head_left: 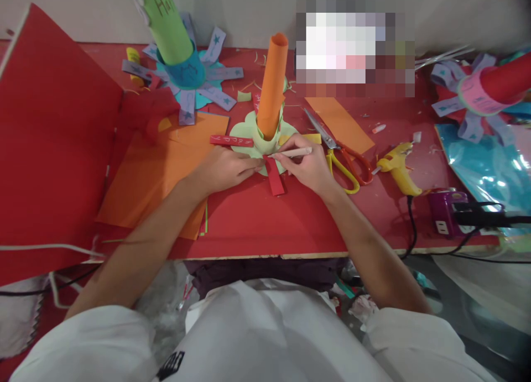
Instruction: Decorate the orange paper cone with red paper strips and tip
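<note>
A pale green flower-shaped paper base point(241, 129) lies on the table, and a rolled orange paper tube point(271, 86) rises upright from the collar at its middle. My right hand point(309, 163) is closed around a white pen point(295, 152), its tip at the near petal. There a red paper strip point(274, 177) points toward me. My left hand point(224, 169) has its fingers together, thumb and fingertips pressed at the strip's upper end. Another red strip with white lettering point(231, 141) sits on the left petal, and a yellow strip point(311, 139) on the right one, partly behind my hand.
Scissors point(329, 141) and a yellow glue gun point(399, 166) lie to the right, near a purple power adapter point(446, 208). Orange paper sheets point(136, 177) lie left. A green tube point(172, 36) on a blue flower base stands behind; a red tube point(508, 80) lies far right.
</note>
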### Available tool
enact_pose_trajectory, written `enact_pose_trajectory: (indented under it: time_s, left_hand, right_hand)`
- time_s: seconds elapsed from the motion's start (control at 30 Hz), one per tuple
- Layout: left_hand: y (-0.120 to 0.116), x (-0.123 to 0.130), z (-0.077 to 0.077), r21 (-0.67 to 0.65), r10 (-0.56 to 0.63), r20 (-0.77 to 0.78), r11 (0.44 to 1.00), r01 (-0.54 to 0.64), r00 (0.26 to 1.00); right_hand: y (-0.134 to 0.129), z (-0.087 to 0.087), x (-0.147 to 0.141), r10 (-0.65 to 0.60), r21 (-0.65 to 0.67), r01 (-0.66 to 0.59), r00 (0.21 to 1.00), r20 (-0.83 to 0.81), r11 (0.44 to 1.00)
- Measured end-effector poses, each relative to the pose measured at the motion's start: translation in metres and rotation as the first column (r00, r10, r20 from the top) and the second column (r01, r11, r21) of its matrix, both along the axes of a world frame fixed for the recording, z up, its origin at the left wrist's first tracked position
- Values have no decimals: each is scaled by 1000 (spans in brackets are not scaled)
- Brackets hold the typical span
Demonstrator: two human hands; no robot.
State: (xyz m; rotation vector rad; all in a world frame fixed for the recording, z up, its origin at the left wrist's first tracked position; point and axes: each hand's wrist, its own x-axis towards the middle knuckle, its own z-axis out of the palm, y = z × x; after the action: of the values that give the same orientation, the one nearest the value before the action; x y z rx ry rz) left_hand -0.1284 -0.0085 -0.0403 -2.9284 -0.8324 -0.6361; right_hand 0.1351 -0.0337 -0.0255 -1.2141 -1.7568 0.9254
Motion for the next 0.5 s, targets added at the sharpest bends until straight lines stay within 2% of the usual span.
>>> enact_pose_trajectory:
  time_s: [0.17, 0.5]
  left_hand:
    - [0, -1, -1, -2, 0, -8, 1000, 0, 1000]
    - [1, 0, -2, 54, -17, 42, 998, 14, 999]
  right_hand:
    - [1, -3, 1, 26, 15, -26, 999, -21, 1000]
    - [3, -5, 1, -6, 33, 7, 1000, -21, 999]
